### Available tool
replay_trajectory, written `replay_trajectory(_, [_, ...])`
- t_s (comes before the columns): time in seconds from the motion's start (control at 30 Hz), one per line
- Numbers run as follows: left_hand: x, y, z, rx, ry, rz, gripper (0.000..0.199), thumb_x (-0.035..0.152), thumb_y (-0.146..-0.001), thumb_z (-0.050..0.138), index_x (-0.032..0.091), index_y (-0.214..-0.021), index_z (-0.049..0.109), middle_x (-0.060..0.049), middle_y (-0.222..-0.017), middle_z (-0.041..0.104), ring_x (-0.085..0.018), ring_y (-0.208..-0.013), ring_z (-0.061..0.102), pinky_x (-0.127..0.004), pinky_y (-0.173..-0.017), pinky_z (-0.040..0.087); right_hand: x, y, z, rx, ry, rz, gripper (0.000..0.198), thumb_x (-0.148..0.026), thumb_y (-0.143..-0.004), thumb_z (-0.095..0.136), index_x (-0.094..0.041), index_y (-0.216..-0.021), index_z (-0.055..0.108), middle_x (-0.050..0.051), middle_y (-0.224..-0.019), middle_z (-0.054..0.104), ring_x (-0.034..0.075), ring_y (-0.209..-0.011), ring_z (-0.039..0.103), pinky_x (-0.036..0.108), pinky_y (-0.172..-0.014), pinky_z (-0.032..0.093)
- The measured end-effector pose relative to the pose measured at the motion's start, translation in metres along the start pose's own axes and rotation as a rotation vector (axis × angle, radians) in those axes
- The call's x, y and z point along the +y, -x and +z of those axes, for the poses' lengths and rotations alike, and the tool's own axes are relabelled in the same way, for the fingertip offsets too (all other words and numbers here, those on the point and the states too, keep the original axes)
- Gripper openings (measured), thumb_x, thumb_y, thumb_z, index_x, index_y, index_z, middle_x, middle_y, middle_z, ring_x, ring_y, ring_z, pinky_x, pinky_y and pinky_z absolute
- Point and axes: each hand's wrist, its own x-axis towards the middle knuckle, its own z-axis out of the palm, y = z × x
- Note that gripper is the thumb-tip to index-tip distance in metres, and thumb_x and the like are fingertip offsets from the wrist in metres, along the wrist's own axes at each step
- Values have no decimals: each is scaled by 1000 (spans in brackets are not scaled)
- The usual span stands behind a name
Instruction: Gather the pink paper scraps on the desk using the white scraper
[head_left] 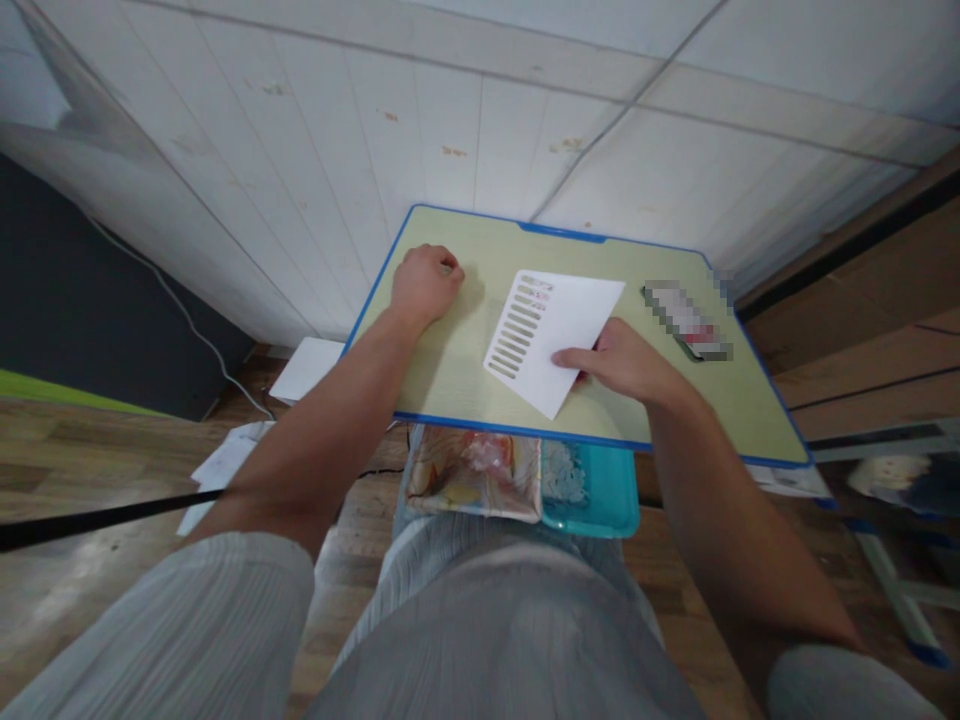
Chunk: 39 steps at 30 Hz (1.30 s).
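Observation:
My right hand (619, 360) grips a white slotted card (559, 335) by its right edge, thumb on top and the other fingers underneath. A column of long rounded slots runs down the card's left side. Small printed marks show at the top few slots; most of the others show the table's colour. To the card's left, my left hand (427, 283) is closed, its fingers curled together over the yellow-green tabletop (457, 370). Whatever may be pinched at its fingertips is too small to name.
A phone (686, 318), partly pixelated, lies on the table's right side. Below the front edge are a turquoise bin (607, 490) and a tray with clear plastic packets (480, 475). A white panelled wall (442, 120) stands behind, cardboard boxes (862, 300) at right.

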Motion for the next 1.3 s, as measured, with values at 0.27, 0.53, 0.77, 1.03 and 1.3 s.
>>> replay_trajectory(0.27, [-13, -8, 8, 96, 83, 38, 19, 25, -103, 72, 26, -113, 88, -13, -128, 88, -35, -134, 75, -53, -133, 58, -21, -7, 24, -178, -139, -8, 29, -41, -76, 96, -19, -87, 81, 6, -72, 80, 18, -53, 66, 27, -49, 52])
replay_trajectory(0.53, [-13, -12, 4, 43, 93, -42, 23, 27, -104, 69, 25, -118, 87, -14, -139, 89, -34, -135, 76, -46, -128, 58, -31, -19, 37, -258, -127, -9, 25, -39, -73, 91, -20, -84, 79, 3, -68, 77, 16, -52, 62, 26, -48, 48])
replay_trajectory(0.77, [-9, -16, -3, 118, 186, -156, 26, 21, -103, 66, 23, -117, 88, -12, -131, 93, -31, -127, 82, -40, -115, 61, -44, -20, 45, -258, -1, 12, 13, -30, -80, 88, -19, -79, 81, 4, -68, 77, 17, -55, 63, 27, -55, 52])
replay_trajectory(1.03, [1, -4, -19, 102, 264, -198, 26, 21, -102, 70, 19, -120, 90, -18, -135, 94, -31, -130, 86, -40, -115, 64, -51, -6, 34, 22, -41, -22, 9, -23, -79, 89, -18, -85, 86, 7, -77, 85, 19, -63, 72, 26, -56, 57])
replay_trajectory(1.3, [2, 9, -25, 79, 233, -170, 20, 24, -102, 75, 21, -115, 90, -19, -136, 95, -35, -132, 87, -44, -117, 64, -34, 4, 40, 232, -83, 17, 14, -20, -87, 92, -19, -79, 80, 1, -59, 71, 14, -49, 58, 25, -48, 49])
